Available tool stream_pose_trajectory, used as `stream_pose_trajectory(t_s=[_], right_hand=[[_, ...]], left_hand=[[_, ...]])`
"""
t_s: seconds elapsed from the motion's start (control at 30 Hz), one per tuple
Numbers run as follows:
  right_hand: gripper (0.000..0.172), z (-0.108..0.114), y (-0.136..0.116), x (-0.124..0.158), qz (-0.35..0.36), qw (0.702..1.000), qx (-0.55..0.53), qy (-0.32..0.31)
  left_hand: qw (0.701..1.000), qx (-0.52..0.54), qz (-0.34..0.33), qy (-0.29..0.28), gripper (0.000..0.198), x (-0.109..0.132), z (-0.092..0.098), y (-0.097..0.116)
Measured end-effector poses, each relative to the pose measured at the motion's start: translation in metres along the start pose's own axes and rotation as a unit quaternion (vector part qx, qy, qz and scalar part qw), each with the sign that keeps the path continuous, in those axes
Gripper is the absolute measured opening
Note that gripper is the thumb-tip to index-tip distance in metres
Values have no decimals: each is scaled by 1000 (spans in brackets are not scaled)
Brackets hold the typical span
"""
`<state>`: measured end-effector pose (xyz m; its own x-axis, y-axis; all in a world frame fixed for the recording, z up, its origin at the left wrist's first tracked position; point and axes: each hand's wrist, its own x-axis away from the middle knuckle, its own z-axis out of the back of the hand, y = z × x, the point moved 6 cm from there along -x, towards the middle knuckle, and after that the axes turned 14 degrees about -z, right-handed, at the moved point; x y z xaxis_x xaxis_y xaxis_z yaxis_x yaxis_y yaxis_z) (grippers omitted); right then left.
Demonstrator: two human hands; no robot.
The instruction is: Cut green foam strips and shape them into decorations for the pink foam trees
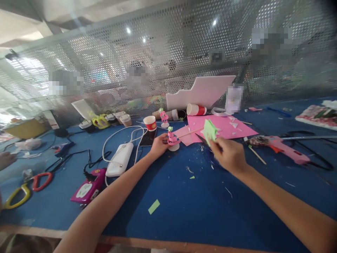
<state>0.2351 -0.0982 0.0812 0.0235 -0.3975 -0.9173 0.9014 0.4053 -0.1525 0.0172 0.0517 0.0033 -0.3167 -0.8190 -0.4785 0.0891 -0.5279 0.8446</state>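
Observation:
My left hand [159,144] is closed on the edge of a small pink paper model [172,139] with a green top and a round white base. My right hand [231,156] is closed on a light green paper piece [210,130], slightly blurred, raised above the table. A thin wooden stick [190,132] runs between the model and the green paper; I cannot tell whether it joins either. Just left of my right hand is a dark pointed blade [201,138], its other end hidden. A similar pink model [164,118] stands behind my left hand.
Pink sheets [231,130] with white scraps lie behind my right hand. A pink glue gun [286,149] is at right. A red paper cup [150,123], white power strip [120,160], magenta box [88,187] and scissors [42,181] are left. Another person's hand [6,160] shows far left.

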Motion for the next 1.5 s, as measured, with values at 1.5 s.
stream_pose_trajectory(t_s=[1.5], right_hand=[[33,3,-25,11,9,1000,-10,-2]], left_hand=[[998,-36,12,45,41,-1,10,2]])
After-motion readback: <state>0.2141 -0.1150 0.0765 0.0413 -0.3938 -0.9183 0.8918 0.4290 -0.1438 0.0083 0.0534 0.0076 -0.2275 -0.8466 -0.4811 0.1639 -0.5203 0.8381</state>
